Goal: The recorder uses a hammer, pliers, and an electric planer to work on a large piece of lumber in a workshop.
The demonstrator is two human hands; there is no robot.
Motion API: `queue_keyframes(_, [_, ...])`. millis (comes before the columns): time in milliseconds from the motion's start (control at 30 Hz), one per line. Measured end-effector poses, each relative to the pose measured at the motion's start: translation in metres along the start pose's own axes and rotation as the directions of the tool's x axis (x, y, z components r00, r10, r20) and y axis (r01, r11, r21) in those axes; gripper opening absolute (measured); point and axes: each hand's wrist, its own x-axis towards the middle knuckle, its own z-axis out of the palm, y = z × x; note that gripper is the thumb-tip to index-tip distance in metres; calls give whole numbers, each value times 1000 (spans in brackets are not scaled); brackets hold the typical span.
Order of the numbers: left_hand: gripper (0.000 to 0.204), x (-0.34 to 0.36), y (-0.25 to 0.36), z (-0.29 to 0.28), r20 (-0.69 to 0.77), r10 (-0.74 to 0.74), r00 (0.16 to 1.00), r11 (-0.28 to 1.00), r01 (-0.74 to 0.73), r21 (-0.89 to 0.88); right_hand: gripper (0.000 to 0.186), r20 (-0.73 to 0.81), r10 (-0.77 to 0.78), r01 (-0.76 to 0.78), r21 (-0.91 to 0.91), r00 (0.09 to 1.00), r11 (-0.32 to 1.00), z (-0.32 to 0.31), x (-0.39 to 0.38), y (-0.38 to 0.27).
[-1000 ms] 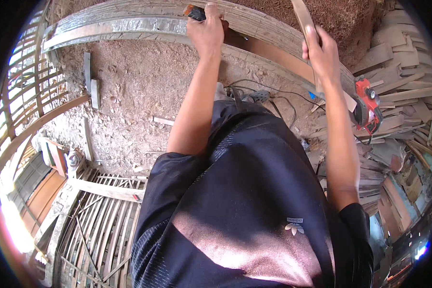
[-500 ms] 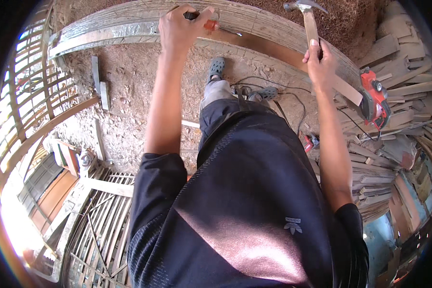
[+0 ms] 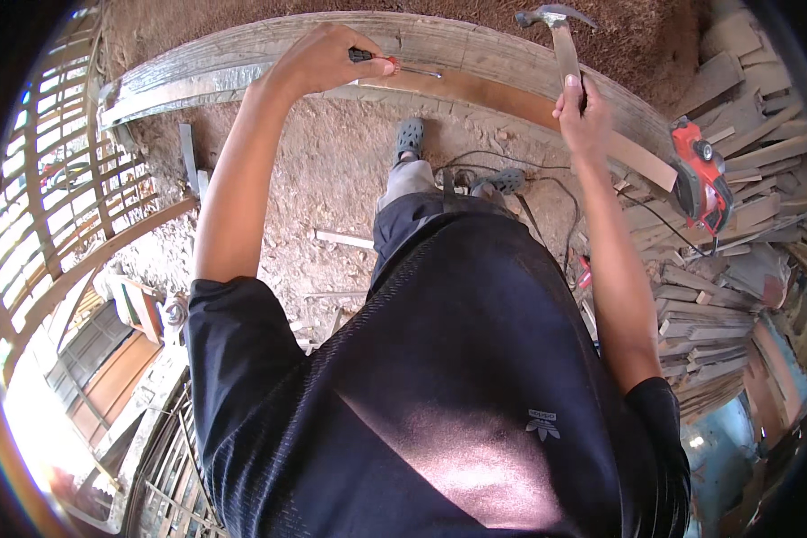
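My left hand [image 3: 330,59] is closed around a screwdriver [image 3: 391,65] with a black and orange handle; its metal shaft points right, over a long bench of weathered planks [image 3: 475,54] with a brown board strip [image 3: 502,101] along it. My right hand [image 3: 585,124] grips a claw hammer [image 3: 562,45] by its wooden handle, held upright at the bench's right part, head away from me. A red power planer [image 3: 704,175] rests at the bench's right end.
Loose offcuts [image 3: 762,161] are piled at the right. Black cords [image 3: 556,184] cross the dusty floor [image 3: 314,170] by my feet in clogs [image 3: 409,136]. A slatted wooden lattice [image 3: 72,188] stands at the left, with a metal-barred frame [image 3: 184,448] below it.
My left hand has moved left with the screwdriver, whose shaft now shows lying sideways. My right hand has shifted slightly, bringing the hammer's head into view. The view has shifted a little.
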Motion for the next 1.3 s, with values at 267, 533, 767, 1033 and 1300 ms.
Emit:
queue_keyframes(267, [45,-9,30,-7,-69,14,998,998,-10,58,42,7,-93,94,-54,996,994,2,2,2])
queue_keyframes(533, [46,-6,35,-16,-13,-18,1000,996,19,92,41,16,-81,82,-58,997,995,0,3,2])
queue_keyframes(767, [68,4,-46,35,94,6,996,990,7,-143,40,27,-76,77,-69,997,995,-2,0,-4])
queue_keyframes(1033, [57,8,-32,23,105,36,994,996,-27,-86,40,29,-87,89,-84,996,992,0,5,-1])
queue_keyframes(1300, [44,-8,24,-5,95,-36,995,999,35,12,43,38,-47,48,-21,998,999,-2,0,-4])
